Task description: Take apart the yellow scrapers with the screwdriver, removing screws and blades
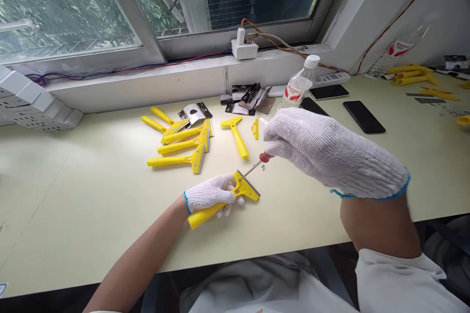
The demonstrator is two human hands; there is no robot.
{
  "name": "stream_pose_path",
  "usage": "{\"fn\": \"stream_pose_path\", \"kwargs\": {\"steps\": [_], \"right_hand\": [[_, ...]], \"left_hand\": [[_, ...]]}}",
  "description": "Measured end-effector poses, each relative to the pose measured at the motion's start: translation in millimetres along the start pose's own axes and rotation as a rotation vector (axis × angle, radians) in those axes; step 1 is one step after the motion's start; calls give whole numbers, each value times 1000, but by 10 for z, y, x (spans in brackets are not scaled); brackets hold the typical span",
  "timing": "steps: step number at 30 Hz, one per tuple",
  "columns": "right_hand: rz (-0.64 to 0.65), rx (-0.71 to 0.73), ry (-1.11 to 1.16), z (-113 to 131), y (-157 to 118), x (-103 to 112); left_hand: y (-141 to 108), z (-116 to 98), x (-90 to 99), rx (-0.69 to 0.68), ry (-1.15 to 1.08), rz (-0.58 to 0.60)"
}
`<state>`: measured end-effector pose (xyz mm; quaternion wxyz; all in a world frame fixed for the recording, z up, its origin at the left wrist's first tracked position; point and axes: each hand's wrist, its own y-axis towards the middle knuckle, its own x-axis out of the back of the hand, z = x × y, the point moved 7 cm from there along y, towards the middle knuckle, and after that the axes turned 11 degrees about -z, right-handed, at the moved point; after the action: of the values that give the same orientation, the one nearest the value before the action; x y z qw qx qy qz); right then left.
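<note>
My left hand [215, 191], in a white knit glove, is closed round a yellow scraper [207, 215] and holds it just over the table. The scraper's wide head with its metal blade points to the upper right. Gloved as well, my right hand [308, 142] grips a screwdriver [265, 157] by its red handle. The thin shaft slants down to the left, and its tip meets a screw on the scraper head. A few small screws [262, 167] lie behind the shaft. Farther back are a yellow scraper body [236, 137] and a small yellow plate [255, 129].
Several yellow scrapers [176, 160] lie in a group at the left. Behind are black-and-white packaging cards [249, 98], a water bottle [299, 80] and dark phones [364, 117]. White boxes [33, 100] stand at the far left. More yellow parts [414, 74] lie at the far right.
</note>
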<state>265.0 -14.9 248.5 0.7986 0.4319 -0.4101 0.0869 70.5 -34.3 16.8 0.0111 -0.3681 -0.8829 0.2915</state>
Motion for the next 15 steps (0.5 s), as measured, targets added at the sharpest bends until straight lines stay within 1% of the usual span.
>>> {"fn": "stream_pose_path", "kwargs": {"steps": [3, 6, 8, 10, 11, 13, 14, 15], "right_hand": [[75, 23, 229, -12, 4, 53], [142, 33, 485, -16, 32, 45], [165, -17, 565, -23, 58, -19], [128, -139, 487, -61, 82, -104], [83, -215, 378, -93, 86, -132], [-36, -344, 63, -148, 70, -117], [-77, -377, -99, -154, 55, -92], [-87, -380, -225, -146, 43, -77]], "left_hand": [[0, -17, -11, -11, 13, 4], [3, -23, -13, -19, 12, 6], [7, -15, -9, -20, 0, 7], [12, 3, 2, -12, -13, 1], [15, 12, 8, -6, -18, -5], [15, 22, 15, 4, -23, -12], [13, 22, 14, 7, -24, -11], [10, 18, 10, 9, -25, -8]]}}
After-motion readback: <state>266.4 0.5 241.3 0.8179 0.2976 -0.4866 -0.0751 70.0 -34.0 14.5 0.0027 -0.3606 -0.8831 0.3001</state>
